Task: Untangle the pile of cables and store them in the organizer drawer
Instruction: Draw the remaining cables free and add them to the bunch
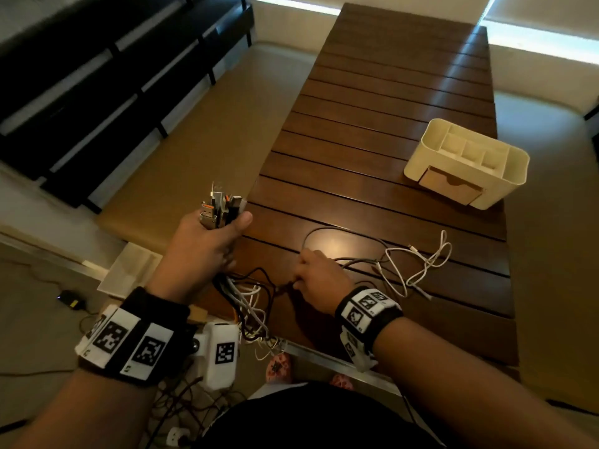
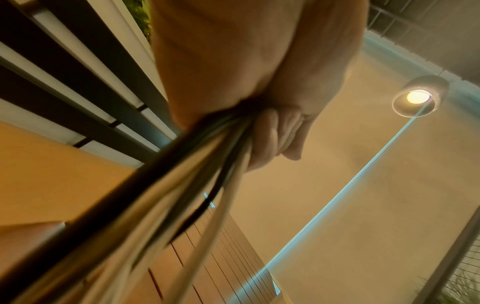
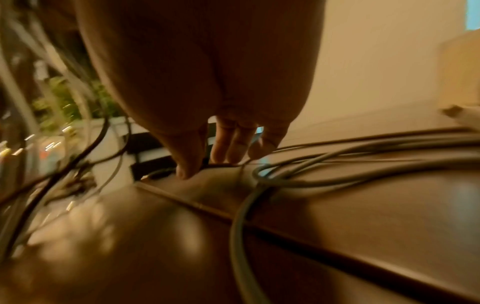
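Observation:
My left hand (image 1: 214, 234) is raised off the table's left edge and grips a bundle of cables (image 1: 220, 205), their USB plugs sticking up above the fist. The rest of the bundle (image 2: 182, 174) hangs below the hand (image 2: 259, 127) in a tangle (image 1: 249, 303). My right hand (image 1: 304, 280) is low on the wooden table (image 1: 389, 124), thumb and fingers (image 3: 228, 148) pinching a thin dark cable (image 3: 223, 164). Grey cables (image 3: 337, 164) and a white cable (image 1: 421, 264) lie loose to its right. The cream organizer (image 1: 499, 176) stands at the far right, drawer front (image 1: 450, 187) facing me.
A padded bench (image 1: 201, 131) runs along the table's left side, with dark slatted shelving (image 1: 97, 76) beyond it. More cords and a power strip (image 1: 176, 435) lie on the floor near my legs. A small black device (image 1: 73, 299) sits on the floor at left.

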Tool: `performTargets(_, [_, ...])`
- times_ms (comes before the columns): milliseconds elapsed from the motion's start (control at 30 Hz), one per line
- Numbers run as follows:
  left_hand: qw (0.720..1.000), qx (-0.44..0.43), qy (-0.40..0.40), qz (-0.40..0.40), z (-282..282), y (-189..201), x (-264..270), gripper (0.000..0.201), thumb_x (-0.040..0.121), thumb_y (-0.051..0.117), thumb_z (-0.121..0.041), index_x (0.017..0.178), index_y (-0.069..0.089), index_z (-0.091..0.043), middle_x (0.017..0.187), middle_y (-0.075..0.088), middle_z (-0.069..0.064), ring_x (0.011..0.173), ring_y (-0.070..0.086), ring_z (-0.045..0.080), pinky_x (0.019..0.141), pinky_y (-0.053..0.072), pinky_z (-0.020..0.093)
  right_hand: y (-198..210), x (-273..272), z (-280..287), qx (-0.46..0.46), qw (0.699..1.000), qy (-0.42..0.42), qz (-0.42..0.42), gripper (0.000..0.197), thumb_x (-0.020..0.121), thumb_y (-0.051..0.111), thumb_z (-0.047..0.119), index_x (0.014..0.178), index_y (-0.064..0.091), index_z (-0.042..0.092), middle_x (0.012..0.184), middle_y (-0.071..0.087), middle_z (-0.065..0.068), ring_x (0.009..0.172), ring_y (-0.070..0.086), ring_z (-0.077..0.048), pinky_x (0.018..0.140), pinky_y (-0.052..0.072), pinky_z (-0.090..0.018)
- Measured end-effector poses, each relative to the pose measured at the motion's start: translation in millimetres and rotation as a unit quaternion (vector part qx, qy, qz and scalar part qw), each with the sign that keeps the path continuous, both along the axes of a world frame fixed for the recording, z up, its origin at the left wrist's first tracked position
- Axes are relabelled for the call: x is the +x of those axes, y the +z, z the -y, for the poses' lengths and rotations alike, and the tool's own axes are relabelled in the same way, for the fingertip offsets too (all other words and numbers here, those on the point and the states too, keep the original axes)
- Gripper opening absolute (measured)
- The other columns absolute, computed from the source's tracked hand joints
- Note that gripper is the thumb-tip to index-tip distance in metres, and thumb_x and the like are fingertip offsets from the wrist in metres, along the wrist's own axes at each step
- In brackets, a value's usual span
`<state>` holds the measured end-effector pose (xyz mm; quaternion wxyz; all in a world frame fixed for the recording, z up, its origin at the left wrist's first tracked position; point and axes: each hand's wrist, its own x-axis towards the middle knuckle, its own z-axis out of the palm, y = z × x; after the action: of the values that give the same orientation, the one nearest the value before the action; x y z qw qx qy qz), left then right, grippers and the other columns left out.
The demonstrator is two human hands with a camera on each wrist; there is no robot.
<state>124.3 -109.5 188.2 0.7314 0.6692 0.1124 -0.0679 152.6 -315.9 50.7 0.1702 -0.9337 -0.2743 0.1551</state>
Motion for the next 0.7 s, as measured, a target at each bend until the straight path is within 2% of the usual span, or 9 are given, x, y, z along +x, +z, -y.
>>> performTargets(67, [1.0, -0.015, 0.018, 0.019, 7.5, -2.2, 4.3, 0.023, 0.089, 0.065, -0.025, 0.105, 0.052, -0.015, 0.061, 0.022, 0.004, 0.049, 0.022, 0.013, 0.045, 0.022, 0.025, 15.4, 6.3, 11.3, 0.095, 0.986, -0.133, -0.015, 0.011, 0.095, 0.062, 0.028, 0.101, 0.068, 0.02, 0.103, 0.055, 0.005, 0.098, 0.055, -0.019, 0.08, 0.047, -0.033])
performTargets(167, [0.999, -0.027, 0.034, 0.031, 25.4, -8.5, 14.0, 0.012, 0.097, 0.06, -0.021, 0.095, 0.054, -0.011, 0.055, 0.028, 0.0, 0.044, 0.027, 0.013, 0.044, 0.026, 0.023, 52.8, 12.8, 22.7, 0.269, 0.918, -0.284, -0.063, 0.005, 0.093, 0.068, 0.029, 0.097, 0.068, 0.026, 0.093, 0.068, 0.004, 0.087, 0.064, -0.011, 0.078, 0.054, -0.031])
performTargets(233, [0.999, -0.025, 0.035, 0.03, 40.6, -12.9, 20.9, 0.009, 0.098, 0.06, -0.023, 0.093, 0.058, -0.016, 0.053, 0.035, -0.004, 0.044, 0.033, 0.011, 0.045, 0.032, 0.024, 81.4, 11.1, 24.6, 0.372, 0.871, -0.307, -0.094, 0.008, 0.092, 0.071, 0.025, 0.098, 0.066, 0.027, 0.092, 0.071, 0.002, 0.081, 0.068, -0.006, 0.072, 0.055, -0.024])
performTargets(300, [0.999, -0.008, 0.034, 0.032, 55.9, -15.3, 25.4, 0.011, 0.098, 0.06, -0.026, 0.096, 0.06, -0.016, 0.053, 0.042, -0.006, 0.047, 0.04, 0.01, 0.048, 0.038, 0.026, 104.4, 7.8, 25.2, 0.428, 0.848, -0.299, -0.094, 0.008, 0.091, 0.072, 0.021, 0.095, 0.065, 0.023, 0.089, 0.072, -0.003, 0.076, 0.069, -0.009, 0.068, 0.055, -0.022])
performTargets(400, [0.999, 0.018, 0.027, 0.043, 73.0, -18.2, 28.5, 0.016, 0.099, 0.059, -0.028, 0.095, 0.06, -0.013, 0.055, 0.05, -0.006, 0.048, 0.048, 0.007, 0.048, 0.044, 0.024, 123.3, 3.4, 27.2, 0.446, 0.842, -0.289, -0.095, 0.006, 0.09, 0.073, 0.022, 0.092, 0.067, 0.023, 0.086, 0.074, -0.006, 0.078, 0.071, -0.019, 0.072, 0.059, -0.031])
performTargets(500, [0.998, -0.011, -0.001, 0.057, 82.7, -19.3, 28.9, 0.02, 0.1, 0.056, -0.027, 0.086, 0.057, -0.012, 0.054, 0.047, -0.005, 0.047, 0.044, 0.009, 0.044, 0.04, 0.022, 124.9, 0.5, 29.2, 0.436, 0.847, -0.282, -0.112, 0.006, 0.09, 0.073, 0.021, 0.091, 0.068, 0.025, 0.086, 0.074, -0.005, 0.08, 0.071, -0.021, 0.074, 0.059, -0.033])
performTargets(600, [0.995, -0.046, -0.04, 0.079, 87.0, -20.1, 27.0, 0.023, 0.1, 0.054, -0.026, 0.083, 0.055, -0.011, 0.054, 0.041, -0.004, 0.047, 0.037, 0.011, 0.045, 0.035, 0.024, 125.5, -2.2, 29.6, 0.442, 0.845, -0.274, -0.122, 0.006, 0.092, 0.07, 0.017, 0.092, 0.069, 0.023, 0.083, 0.074, -0.003, 0.074, 0.071, -0.015, 0.068, 0.057, -0.024])
performTargets(667, [0.995, -0.034, -0.054, 0.082, 86.8, -19.9, 25.5, 0.023, 0.096, 0.057, -0.03, 0.084, 0.059, -0.01, 0.057, 0.047, -0.002, 0.051, 0.042, 0.015, 0.048, 0.038, 0.028, 126.6, -2.7, 29.4, 0.437, 0.851, -0.266, -0.121, 0.005, 0.094, 0.068, 0.017, 0.095, 0.07, 0.021, 0.084, 0.074, -0.001, 0.073, 0.07, -0.011, 0.066, 0.055, -0.019])
performTargets(700, [0.995, -0.028, -0.056, 0.083, 86.1, -19.3, 25.2, 0.026, 0.094, 0.059, -0.032, 0.087, 0.061, -0.007, 0.061, 0.05, 0.002, 0.055, 0.045, 0.021, 0.052, 0.041, 0.032, 126.2, -2.7, 29.3, 0.434, 0.854, -0.262, -0.119, 0.006, 0.094, 0.067, 0.016, 0.096, 0.071, 0.02, 0.085, 0.074, -0.001, 0.074, 0.07, -0.01, 0.066, 0.055, -0.019])
